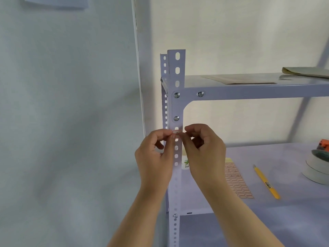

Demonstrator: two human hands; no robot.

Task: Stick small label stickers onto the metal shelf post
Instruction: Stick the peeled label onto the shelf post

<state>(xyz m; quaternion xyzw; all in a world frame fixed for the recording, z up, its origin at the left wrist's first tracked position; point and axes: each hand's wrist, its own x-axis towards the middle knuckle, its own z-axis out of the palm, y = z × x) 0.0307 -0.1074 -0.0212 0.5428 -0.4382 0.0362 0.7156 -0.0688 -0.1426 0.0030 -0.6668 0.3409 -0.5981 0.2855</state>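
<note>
**A:** Where is the label sticker (177, 134)?

**B:** On the front face of the metal shelf post (176, 107), just below the lowest bracket bolt and lying across a slot. It has a red border and a written mark I can't read.

**A:** Grips?

**B:** The left grip (156, 154) pinches the sticker's left edge between thumb and forefinger. The right grip (204, 152) pinches the right edge the same way. The other fingers are curled.

**A:** Why both hands?

**B:** Judgement: holding both ends keeps the sticker level and taut. It can then be squared to the post's edges before being pressed flat.

**A:** Supplies?

**B:** The sticker sheet (235, 180) lies on the shelf near the post, probably kept in reach for the next label. A yellow tool (266, 182) lies beside it.
</note>
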